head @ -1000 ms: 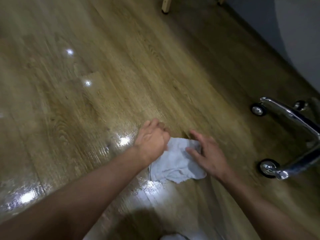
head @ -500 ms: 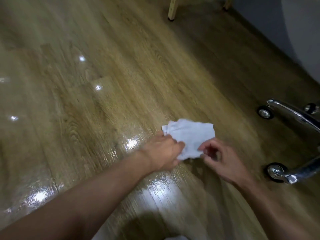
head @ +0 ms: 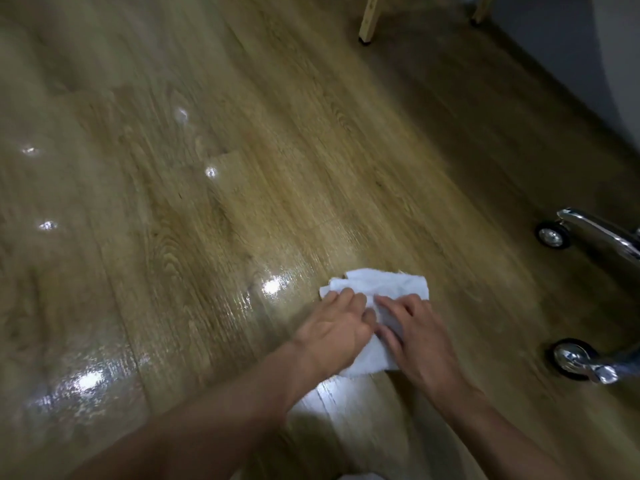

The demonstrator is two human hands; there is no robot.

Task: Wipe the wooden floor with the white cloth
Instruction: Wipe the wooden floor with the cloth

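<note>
While left hand [head: 334, 329] and right hand [head: 420, 342] press, fingers [head: 393, 304] flat, ungrasping | white cloth [head: 384, 285] rumpled | wooden floor [head: 242, 209] glossy

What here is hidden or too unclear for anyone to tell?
Head view, the only one:
1. Cloth: its near part lies under the left hand and right hand.
2. Chair base: cut off by the right edge, seat unseen.
3. Wooden legs: cut off by the top edge.
4. White scrap at the bottom edge: too little shows to name it.
</note>
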